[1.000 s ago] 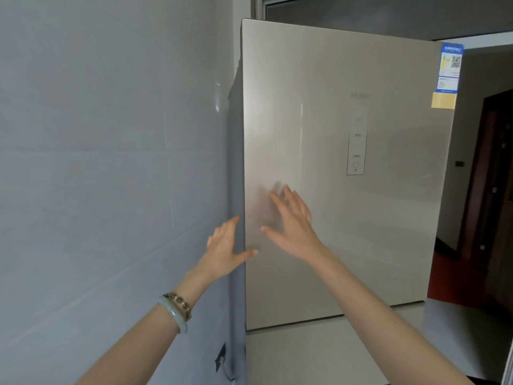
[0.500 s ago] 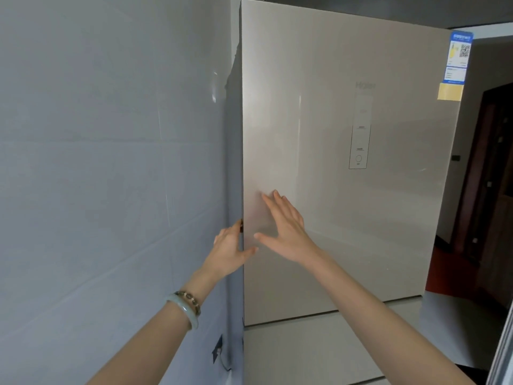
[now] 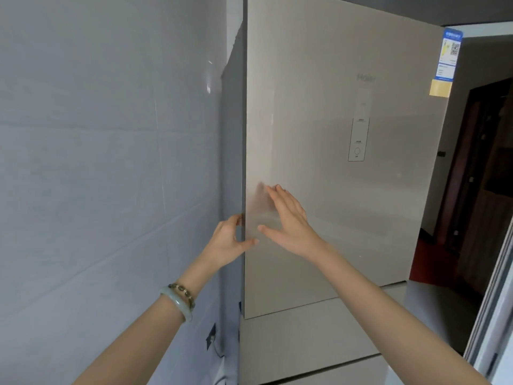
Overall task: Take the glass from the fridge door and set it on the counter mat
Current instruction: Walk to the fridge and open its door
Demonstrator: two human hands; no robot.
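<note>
The beige fridge door (image 3: 333, 190) stands closed ahead of me, with a control panel on its upper right. My left hand (image 3: 229, 240) is at the door's left edge, fingers curled round the edge and thumb on the front face. My right hand (image 3: 288, 218) is flat and spread, fingers apart, just in front of the door face beside the left hand; its reflection shows on the door. No glass and no counter mat are in view.
A grey tiled wall (image 3: 97, 190) runs close along the left of the fridge. A lower fridge drawer front (image 3: 305, 343) sits below the door. A dark doorway (image 3: 483, 176) opens at the right, with a white frame (image 3: 494, 315) at the lower right.
My left hand moved up and right onto the door's left edge and curled round it. My right hand shifted closer to the door face.
</note>
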